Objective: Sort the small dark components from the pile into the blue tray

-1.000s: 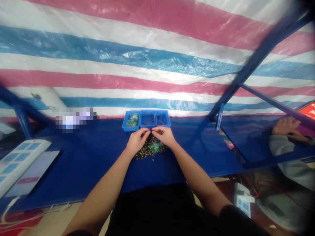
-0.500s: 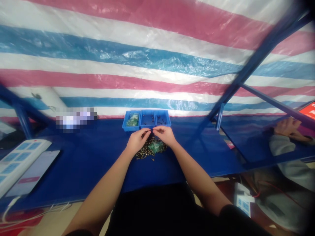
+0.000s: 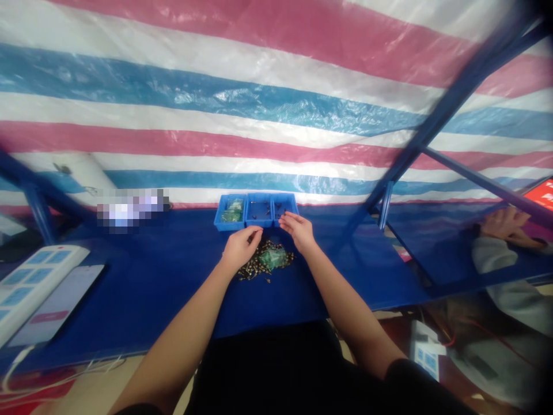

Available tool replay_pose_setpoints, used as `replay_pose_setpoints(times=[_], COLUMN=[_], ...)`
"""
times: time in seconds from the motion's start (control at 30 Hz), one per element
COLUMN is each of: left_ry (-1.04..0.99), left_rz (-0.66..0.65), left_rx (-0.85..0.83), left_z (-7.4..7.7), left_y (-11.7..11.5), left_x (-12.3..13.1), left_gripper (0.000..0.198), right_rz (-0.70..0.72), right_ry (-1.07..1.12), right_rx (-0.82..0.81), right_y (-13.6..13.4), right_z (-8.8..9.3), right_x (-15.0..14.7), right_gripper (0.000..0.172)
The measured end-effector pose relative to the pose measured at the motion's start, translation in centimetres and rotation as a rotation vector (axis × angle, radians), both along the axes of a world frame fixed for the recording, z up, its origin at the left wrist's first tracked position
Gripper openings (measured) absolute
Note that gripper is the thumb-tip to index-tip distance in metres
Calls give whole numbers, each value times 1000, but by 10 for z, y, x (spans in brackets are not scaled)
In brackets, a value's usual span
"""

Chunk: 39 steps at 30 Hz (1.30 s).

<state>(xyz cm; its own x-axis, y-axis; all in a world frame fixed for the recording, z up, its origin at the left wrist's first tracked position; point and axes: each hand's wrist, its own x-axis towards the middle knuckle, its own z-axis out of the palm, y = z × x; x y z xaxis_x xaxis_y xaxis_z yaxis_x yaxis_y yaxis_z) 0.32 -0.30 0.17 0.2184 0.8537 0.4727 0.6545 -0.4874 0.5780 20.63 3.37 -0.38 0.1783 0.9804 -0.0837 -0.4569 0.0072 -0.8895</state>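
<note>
A blue plastic tray [image 3: 257,211] with three compartments stands at the back edge of the blue tabletop. Its left compartment holds small green pieces, and the middle and right ones hold small dark parts. In front of it lies a loose pile of small brass parts and green bits [image 3: 264,260]. My left hand [image 3: 241,248] is above the pile's left side, its fingertips pinched together; anything held there is too small to tell. My right hand [image 3: 299,231] reaches to the front of the tray's right compartment, fingers extended.
A white power strip [image 3: 28,291] and a phone [image 3: 56,305] lie on the blue table [image 3: 142,276] at left. A pixelated object [image 3: 132,210] stands at the back. A person's hand [image 3: 504,222] and grey sleeve [image 3: 492,256] are at right, beyond blue steel bars [image 3: 436,121].
My right hand has moved away from my left hand, up and right to the tray's right compartment. My left hand has stayed nearly still above the pile.
</note>
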Motion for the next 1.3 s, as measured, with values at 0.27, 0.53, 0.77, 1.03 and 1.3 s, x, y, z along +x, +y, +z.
replay_pose_setpoints(times=[0.27,0.53,0.77,1.03,1.3], left_ry=[7,6,5,9,1], left_rz=[-6,-3,8,2,1], left_rx=[2,-6,-19,-15,1], left_z=[2,0,1,0,-1], left_y=[-1,1,0,1,2], left_x=[1,0,0,-1,-1], left_gripper=[28,28,28,28,29], right_rz=[30,481,650,748,591], right_ry=[-456,-1195,-1214,-1234,-1357], right_rx=[117,295,218,226,303], right_y=[-1,-11,-10,-12,-11], right_z=[-2,12,19,20,11], right_x=[4,35,43,42,34], right_gripper=[30,30,25,18,12])
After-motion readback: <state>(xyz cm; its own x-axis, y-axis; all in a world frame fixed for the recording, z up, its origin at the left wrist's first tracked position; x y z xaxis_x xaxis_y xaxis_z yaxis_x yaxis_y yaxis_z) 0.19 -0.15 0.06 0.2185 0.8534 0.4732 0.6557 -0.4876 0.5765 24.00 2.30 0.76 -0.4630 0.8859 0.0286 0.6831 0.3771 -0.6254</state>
